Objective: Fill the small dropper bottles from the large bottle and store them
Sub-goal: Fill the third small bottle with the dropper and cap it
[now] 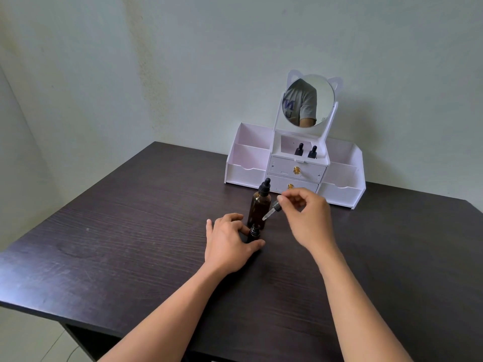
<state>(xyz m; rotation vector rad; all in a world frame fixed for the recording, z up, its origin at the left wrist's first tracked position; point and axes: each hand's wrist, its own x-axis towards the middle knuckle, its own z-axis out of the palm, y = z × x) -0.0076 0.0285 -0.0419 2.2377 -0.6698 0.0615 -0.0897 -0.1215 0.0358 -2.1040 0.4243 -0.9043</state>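
Soft, even light fills the frame. The dark brown wood-grain tabletop (117, 244) carries a pale bluish sheen along its left edge and near-left corner. Shadows are faint. Wide-angle distortion bends the tabletop's edges; focus is sharp

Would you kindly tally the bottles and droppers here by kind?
Small bottles: 3 (two in the organizer, one in the left hand)
Large bottle: 1
Loose dropper: 1 (in the right hand)
Total: 5

Left of table (117, 231): open room is left
Back: blocked by white organizer (245, 176)
Middle: blocked by big bottle (258, 206)
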